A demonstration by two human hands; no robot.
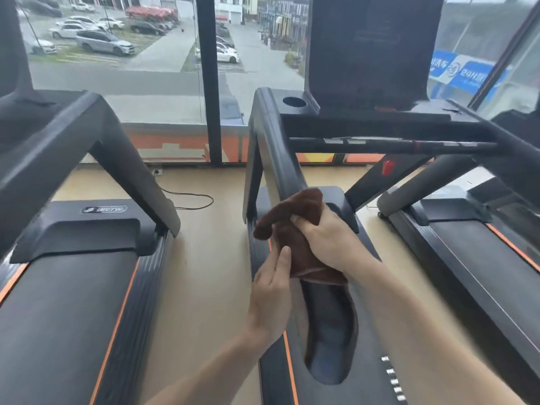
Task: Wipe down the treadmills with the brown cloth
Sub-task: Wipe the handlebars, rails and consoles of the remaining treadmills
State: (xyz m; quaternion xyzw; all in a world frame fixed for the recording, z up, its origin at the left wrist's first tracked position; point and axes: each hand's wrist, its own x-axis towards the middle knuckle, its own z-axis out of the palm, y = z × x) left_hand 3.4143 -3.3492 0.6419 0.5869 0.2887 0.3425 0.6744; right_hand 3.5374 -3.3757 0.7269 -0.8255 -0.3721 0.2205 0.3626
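The brown cloth (287, 226) is bunched around the lower end of the left handrail (277, 159) of the middle treadmill (365, 124). My right hand (327, 238) grips the cloth from the right, fingers closed over it. My left hand (271, 293) reaches up from below, its fingers extended and touching the cloth's lower left edge. The rail's tip is hidden under the cloth. The treadmill's dark console screen (371, 45) stands above, with a round cup holder (294, 102) beside it.
Another treadmill (73, 229) stands at the left and a third (467, 229) at the right, with strips of wooden floor (204, 258) between them. A cable (190, 200) lies on the floor. Large windows with a black post (209, 77) are ahead.
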